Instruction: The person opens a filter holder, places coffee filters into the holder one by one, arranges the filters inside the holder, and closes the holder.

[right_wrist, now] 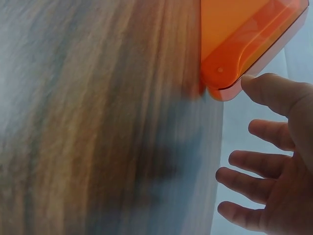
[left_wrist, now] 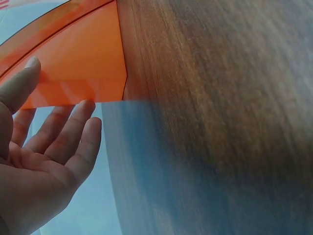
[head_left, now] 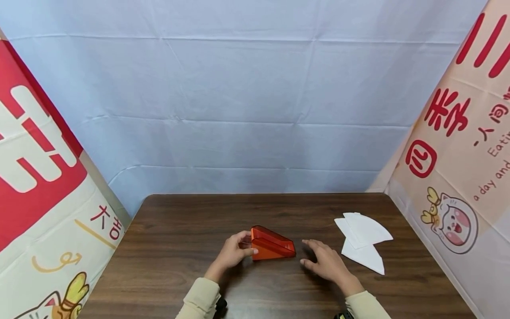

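Pinching the tall end of a see-through orange holder (head_left: 272,251), the left hand (head_left: 231,252) has its thumb on the near face. The right hand (head_left: 326,262) is free, fingers spread just beside the low end. The holder sits around midway between the left and right edges of the table (head_left: 179,221), long axis running side to side, low end pointing at the right edge. Can't tell if anything's inside. Two white paper pieces (head_left: 366,230) overlap near the table's right edge.
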Motion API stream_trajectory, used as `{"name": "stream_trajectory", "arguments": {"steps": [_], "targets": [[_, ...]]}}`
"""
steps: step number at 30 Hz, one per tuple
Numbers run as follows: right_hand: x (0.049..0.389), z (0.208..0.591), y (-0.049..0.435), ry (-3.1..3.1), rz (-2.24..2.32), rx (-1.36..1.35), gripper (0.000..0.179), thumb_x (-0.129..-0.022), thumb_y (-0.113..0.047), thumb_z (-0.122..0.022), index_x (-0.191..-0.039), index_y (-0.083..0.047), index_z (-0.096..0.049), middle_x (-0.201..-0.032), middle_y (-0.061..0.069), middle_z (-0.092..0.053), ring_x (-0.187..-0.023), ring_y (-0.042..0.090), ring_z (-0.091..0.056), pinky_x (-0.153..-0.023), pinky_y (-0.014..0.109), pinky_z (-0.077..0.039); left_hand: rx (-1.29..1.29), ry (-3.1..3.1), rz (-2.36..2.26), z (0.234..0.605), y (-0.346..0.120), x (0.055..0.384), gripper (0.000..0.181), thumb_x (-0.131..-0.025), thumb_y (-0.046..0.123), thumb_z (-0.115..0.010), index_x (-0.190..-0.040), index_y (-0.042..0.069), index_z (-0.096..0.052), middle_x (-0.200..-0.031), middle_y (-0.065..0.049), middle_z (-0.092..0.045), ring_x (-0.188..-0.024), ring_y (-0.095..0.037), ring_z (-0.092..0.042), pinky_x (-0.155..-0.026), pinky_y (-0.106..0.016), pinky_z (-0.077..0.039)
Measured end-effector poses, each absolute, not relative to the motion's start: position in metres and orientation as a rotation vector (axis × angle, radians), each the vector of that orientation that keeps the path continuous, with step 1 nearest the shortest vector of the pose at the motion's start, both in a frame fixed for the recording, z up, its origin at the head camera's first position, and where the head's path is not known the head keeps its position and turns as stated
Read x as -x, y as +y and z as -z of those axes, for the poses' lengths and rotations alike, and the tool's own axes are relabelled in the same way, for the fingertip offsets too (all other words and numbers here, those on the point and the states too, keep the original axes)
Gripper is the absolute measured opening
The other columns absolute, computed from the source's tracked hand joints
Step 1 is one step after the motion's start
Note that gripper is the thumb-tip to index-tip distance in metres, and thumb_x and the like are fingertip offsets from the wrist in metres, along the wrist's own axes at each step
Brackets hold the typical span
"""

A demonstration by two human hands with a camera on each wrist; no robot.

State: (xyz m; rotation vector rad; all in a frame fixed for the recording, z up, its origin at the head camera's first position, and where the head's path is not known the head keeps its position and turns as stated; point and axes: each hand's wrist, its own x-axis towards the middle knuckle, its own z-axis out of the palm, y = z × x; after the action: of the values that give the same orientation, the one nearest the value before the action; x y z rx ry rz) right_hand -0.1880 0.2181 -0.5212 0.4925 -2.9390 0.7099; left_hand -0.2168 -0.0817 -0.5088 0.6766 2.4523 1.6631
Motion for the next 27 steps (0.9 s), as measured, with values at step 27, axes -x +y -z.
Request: {"name": "stream_trajectory", "arguments": {"steps": [27], "targets": [[0.208, 0.495, 0.173, -2.823, -0.996, -0.649, 0.059, -0.080, -0.028, -0.074, -0.130, -0.007, -0.053, -0.128, 0.013, -0.052, -0.117, 0.031, -0.048, -0.093, 0.049, -0.040, -0.629, 2.473, -1.647, 0.527, -0.082, 0.229, 0.038, -0.081, 0.011, -0.073, -0.115, 0.002, -0.060, -0.105, -0.007, -0.064, -0.093, -0.023, -0.061, -0.080, -0.034, -0.050]]}}
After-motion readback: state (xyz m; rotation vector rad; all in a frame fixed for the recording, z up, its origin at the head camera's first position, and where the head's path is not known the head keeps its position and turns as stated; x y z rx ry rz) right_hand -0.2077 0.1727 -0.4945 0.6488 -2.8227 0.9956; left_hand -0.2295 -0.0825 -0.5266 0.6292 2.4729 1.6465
